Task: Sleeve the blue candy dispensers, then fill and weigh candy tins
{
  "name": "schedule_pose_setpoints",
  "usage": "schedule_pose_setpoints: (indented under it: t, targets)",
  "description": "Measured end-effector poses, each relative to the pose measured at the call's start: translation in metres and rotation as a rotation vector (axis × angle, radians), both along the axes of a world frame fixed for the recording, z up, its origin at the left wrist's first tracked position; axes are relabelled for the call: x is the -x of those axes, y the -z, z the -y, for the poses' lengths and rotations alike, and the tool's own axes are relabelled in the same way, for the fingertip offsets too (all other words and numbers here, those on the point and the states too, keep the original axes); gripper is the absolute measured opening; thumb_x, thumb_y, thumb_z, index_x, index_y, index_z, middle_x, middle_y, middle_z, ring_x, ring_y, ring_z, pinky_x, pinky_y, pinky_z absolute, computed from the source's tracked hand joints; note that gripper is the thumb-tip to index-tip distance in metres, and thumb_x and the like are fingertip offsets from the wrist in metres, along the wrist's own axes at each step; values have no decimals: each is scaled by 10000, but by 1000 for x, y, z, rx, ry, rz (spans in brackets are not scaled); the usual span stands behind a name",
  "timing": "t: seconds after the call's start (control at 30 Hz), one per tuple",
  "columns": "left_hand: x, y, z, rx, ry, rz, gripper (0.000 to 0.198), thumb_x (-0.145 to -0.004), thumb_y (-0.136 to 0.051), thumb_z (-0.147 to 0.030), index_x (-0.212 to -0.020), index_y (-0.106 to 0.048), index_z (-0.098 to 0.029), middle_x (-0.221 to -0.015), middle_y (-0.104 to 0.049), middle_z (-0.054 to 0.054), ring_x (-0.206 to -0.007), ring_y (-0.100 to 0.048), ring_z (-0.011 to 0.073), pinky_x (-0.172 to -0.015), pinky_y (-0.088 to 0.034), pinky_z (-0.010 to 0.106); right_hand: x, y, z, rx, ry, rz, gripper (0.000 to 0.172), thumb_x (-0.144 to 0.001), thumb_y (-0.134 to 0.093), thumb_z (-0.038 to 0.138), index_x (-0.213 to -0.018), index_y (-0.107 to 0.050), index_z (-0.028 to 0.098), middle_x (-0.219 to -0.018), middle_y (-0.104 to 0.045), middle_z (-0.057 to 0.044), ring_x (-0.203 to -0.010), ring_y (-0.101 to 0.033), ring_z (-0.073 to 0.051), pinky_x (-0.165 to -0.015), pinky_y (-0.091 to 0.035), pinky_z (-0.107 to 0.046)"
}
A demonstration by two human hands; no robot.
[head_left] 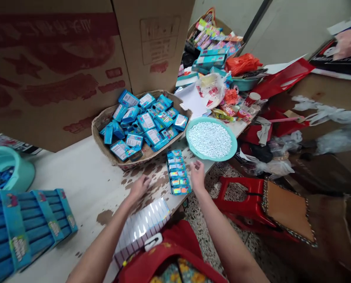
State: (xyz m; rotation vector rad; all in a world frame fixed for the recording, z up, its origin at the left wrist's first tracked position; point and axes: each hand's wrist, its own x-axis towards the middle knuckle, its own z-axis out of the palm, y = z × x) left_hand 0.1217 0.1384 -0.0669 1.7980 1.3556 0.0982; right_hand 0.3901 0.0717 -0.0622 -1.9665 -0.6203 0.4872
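A row of several small blue packets (177, 171) lies lined up on the worn white table (84, 184). My right hand (197, 175) rests just right of that row, fingers loosely spread, holding nothing I can see. Left of the row, my left hand (139, 187) lies palm down on the table, fingers curled, also with nothing visible in it. Beyond the hands, a shallow cardboard tray (102, 125) is heaped with blue packets (143, 124). A teal bowl (231, 151) of small white tablets (210, 139) stands at the table's right edge. A strip of white labels (143, 226) lies near my body.
Large cardboard boxes (60, 67) wall the table's back. Stacked blue cartons (22, 232) sit at near left, with a teal tub (16, 165) behind them. Cluttered packets, bags and a red plastic stool (246, 200) fill the right side and the floor.
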Motion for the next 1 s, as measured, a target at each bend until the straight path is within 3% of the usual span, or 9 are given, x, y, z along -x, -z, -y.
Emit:
schedule_pose_setpoints:
  t: [0.13, 0.23, 0.37, 0.47, 0.53, 0.63, 0.73, 0.87, 1.0]
  targets:
    - [75, 0, 65, 115, 172, -202, 412, -738, -557, -549, -929, -615, -189, -935, -653, 86, -872, -583, 238, -744, -398, 305, 34, 17, 99, 19, -27, -112, 447, -800, -524, 486, -1106, -516, 160, -1071, -606, -143, -983, -578, -239, -873, -440, -363]
    - [89, 6, 108, 84, 193, -375, 403, -635, -694, -443, -939, -616, -190, -1061, -621, 107, -1018, -537, 277, -812, -389, 328, 82, 38, 149, 170, -221, -296, 409, -711, -635, 476, -977, -559, 175, -904, -635, -104, -824, -614, -243, -760, -494, -375]
    - [75, 0, 132, 2, 153, -354, 136, -801, -521, -288, -835, -596, -178, -933, -628, 93, -951, -539, 239, -805, -391, 331, 128, 51, 161, 292, -370, -265, 470, -590, -729, 451, -927, -570, 164, -897, -611, -84, -800, -603, -234, -756, -510, -390]
    - [69, -30, 135, -100, 193, -146, 156, -844, -478, -294, -809, -596, -198, -836, -627, 71, -913, -535, 231, -854, -373, 354, 128, 32, 151, 248, -426, -47, 601, -514, -789, 430, -1007, -585, 153, -1037, -589, -113, -973, -559, -272, -883, -452, -415]
    - [76, -58, 135, -151, 185, 15, 181, -849, -487, -332, -785, -603, -208, -824, -624, 57, -921, -531, 220, -876, -364, 343, 117, 13, 144, 202, -599, -99, 657, -498, -807, 418, -1061, -584, 162, -1043, -611, -90, -988, -553, -263, -879, -444, -393]
    - [107, -94, 131, -174, -155, 166, 202, -836, -502, -388, -813, -589, -207, -785, -604, 17, -788, -533, 164, -737, -395, 261, 95, -10, 126, 226, -933, -446, 486, -554, -781, 403, -945, -632, 155, -869, -664, -24, -811, -593, -204, -756, -466, -325]
    - [146, -103, 130, -183, -679, 261, 285, -719, -608, -447, -834, -550, -192, -685, -550, -29, -609, -470, 112, -561, -345, 207, 73, -22, 104, 294, -1063, -743, 361, -570, -768, 376, -818, -653, 139, -752, -663, -2, -679, -585, -160, -689, -452, -292]
    - [168, -84, 153, -68, -1005, 385, 442, -534, -706, -474, -788, -501, -177, -626, -524, -50, -525, -425, 82, -504, -319, 185, 46, -27, 97, 214, -962, -1068, 478, -594, -723, 453, -959, -659, 152, -860, -692, -59, -778, -626, -193, -728, -461, -326]
    - [149, -57, 202, -74, -1071, 331, 475, -510, -699, -497, -794, -489, -180, -597, -508, -56, -526, -431, 91, -511, -338, 192, 31, -10, 144, 153, -819, -1147, 518, -616, -639, 582, -892, -667, 144, -779, -691, -93, -739, -638, -231, -689, -484, -382]
